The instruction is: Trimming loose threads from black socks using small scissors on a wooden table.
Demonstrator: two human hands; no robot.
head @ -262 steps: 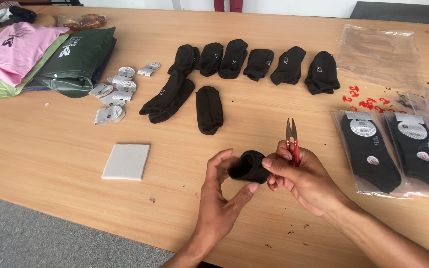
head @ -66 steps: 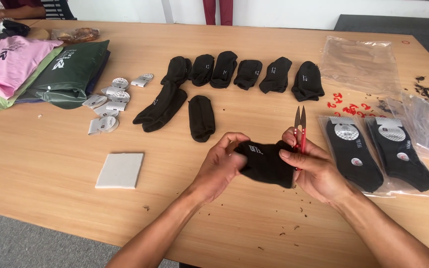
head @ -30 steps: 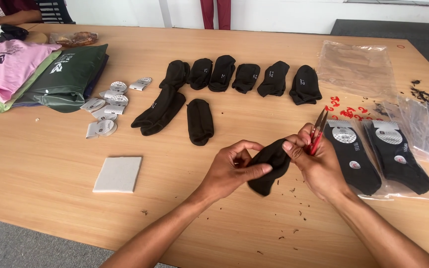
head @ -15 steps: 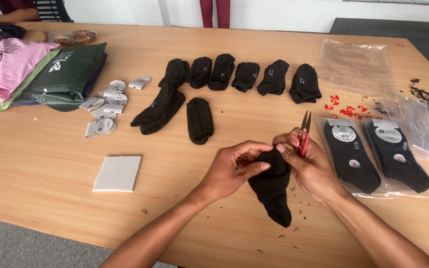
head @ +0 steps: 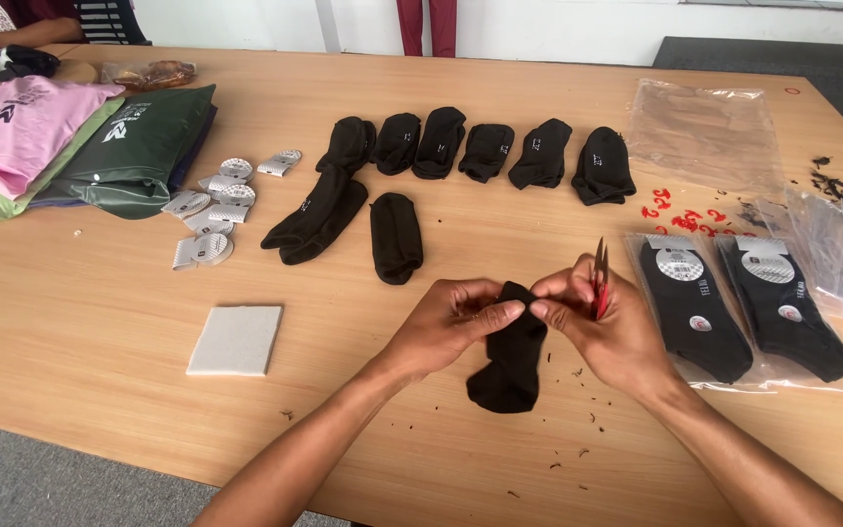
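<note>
My left hand and my right hand both pinch the top edge of a black sock, which hangs down onto the wooden table. In my right hand there is also a small pair of red-handled snips, blades pointing up. The two thumbs meet at the sock's opening.
A row of folded black socks lies farther back, with more socks nearer. Two bagged sock pairs lie to the right, beside red plastic clips and empty clear bags. At left: paper tags, a white card, folded garments.
The sock was bunched between my hands a second ago; it has since unfolded and hangs from its top edge. My hands sit a little lower and closer together.
</note>
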